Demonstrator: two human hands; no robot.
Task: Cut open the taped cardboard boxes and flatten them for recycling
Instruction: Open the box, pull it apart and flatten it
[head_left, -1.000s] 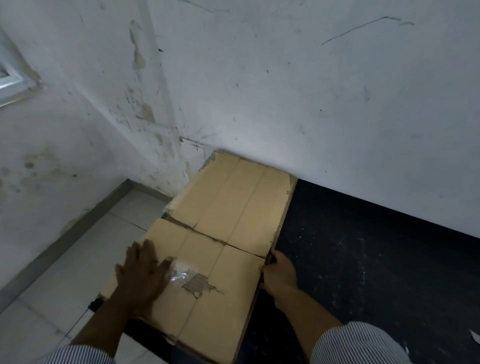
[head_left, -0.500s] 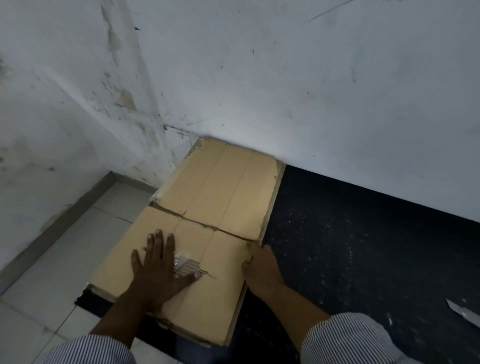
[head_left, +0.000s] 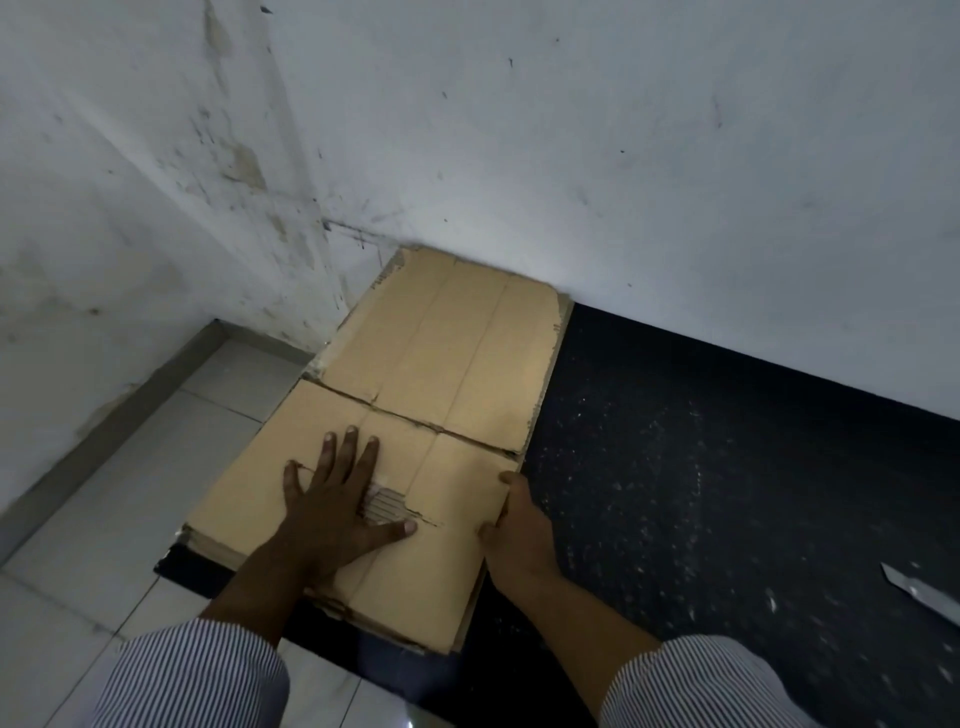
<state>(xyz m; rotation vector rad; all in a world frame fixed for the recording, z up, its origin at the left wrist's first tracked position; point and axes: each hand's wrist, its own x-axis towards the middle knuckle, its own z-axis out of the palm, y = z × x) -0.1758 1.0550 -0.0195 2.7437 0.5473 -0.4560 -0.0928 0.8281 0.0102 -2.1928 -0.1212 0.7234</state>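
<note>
Flattened, torn cardboard (head_left: 441, 364) is pressed under the flat left hand (head_left: 332, 499); its right edge is gripped by the right hand (head_left: 519, 525). A blade (head_left: 919, 592) lies well apart.

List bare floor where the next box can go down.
Biggest: black mat between the flattened cardboard, the wall and the blade at far right. Also white tiles left of the cardboard, up to the wall. Crowded: the cardboard, left hand flat on it, right hand gripping its right edge.

Left hand (head_left: 332, 512) pressed palm-down, fingers straight and spread, on the flattened cardboard (head_left: 447, 353); right hand (head_left: 517, 530) curled round its right edge. Both forearms extend from near.
</note>
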